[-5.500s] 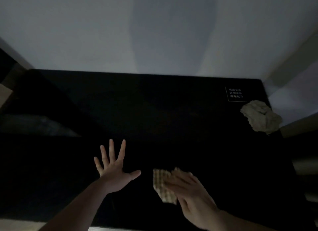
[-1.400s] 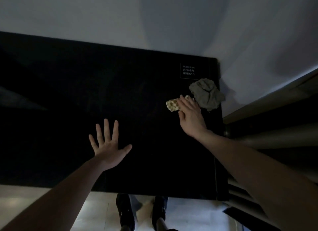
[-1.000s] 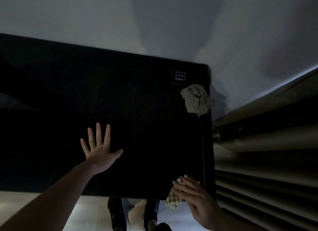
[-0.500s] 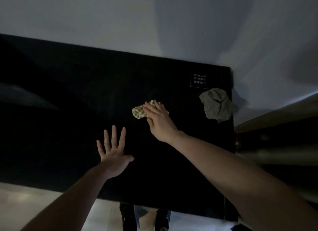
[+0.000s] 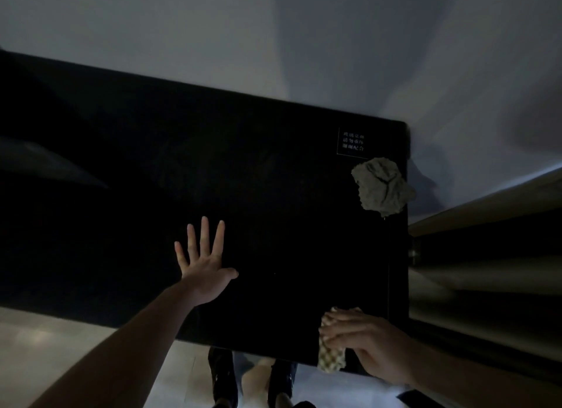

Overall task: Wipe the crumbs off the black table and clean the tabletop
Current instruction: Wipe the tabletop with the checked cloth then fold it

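Standing nearest the camera: two dark shoes (image 5: 252,377) on pale floor (image 5: 76,340), seen below the near edge of the black table (image 5: 273,195).

Item, right hand (image 5: 365,344): at the table's near right corner, palm down, fingers laid flat and together over a waffle-textured cloth (image 5: 331,359). The hand presses on the cloth rather than clasping it; whether the thumb curls under it cannot be told. The cloth's lower part hangs past the near edge, pale and checkered; its upper tip shows just beyond the fingertips.

Item, left hand (image 5: 203,268): palm down on the tabletop, middle of the near half, well apart from the right hand. Fingers spread wide and straight, thumb out to the right, holding nothing. Forearm runs back toward the lower left corner of the view.

Item, tabletop: black, matte, very dimly lit; crumbs cannot be made out in this light beyond one tiny pale speck (image 5: 275,273) to the right of the left thumb.

Item, crumpled grey rag (image 5: 383,189): far right side of the table, lying loose, its right edge reaching the table's right edge.

Item, small printed label (image 5: 352,143): white characters in a thin square outline, just beyond the rag near the far right corner; text too small to read.

Item, pale wall (image 5: 273,43): behind the table's far edge.

Item, horizontal slats or rails (image 5: 486,255): right of the table, in shadow.
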